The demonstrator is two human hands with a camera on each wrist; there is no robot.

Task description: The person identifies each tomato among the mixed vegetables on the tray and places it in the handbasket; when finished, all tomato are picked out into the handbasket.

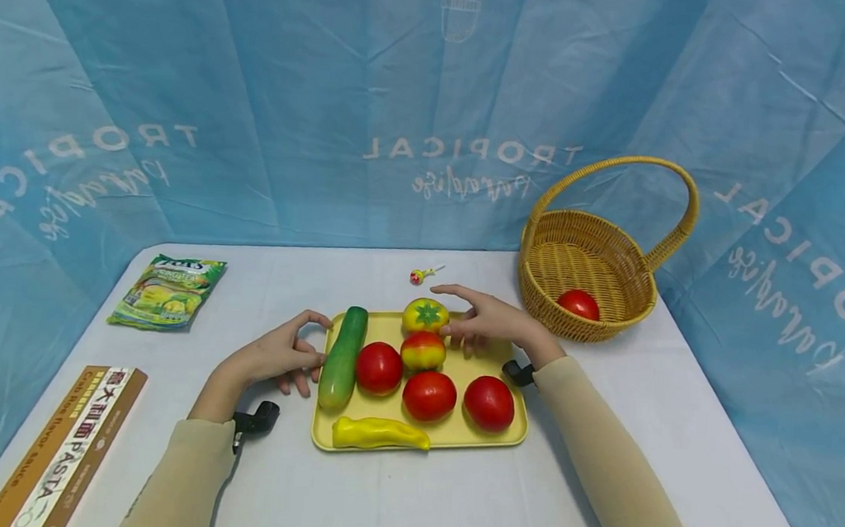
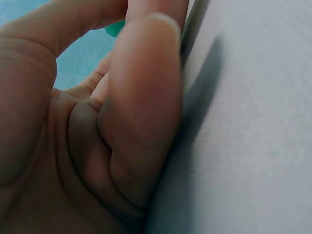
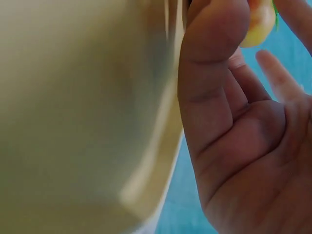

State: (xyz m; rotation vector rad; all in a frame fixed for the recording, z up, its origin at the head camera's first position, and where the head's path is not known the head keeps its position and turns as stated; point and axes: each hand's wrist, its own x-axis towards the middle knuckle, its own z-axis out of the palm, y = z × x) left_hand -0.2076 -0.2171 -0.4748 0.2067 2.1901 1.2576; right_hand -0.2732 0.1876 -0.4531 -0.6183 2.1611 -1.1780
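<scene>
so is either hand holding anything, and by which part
Nothing is clearly held: the right hand sits open beside the round yellow fruit with a green top; the left hand is at the left rim of the yellow rectangular tray, contact unclear.

Studio-like setting: blue printed curtains (image 1: 296, 71), white table (image 1: 440, 513)

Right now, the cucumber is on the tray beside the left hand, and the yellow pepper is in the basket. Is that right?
Not quite: the yellow pepper isn't in the basket; it lies on the tray, as the head view shows. The cucumber is on the tray beside the left hand, as you said.
</scene>
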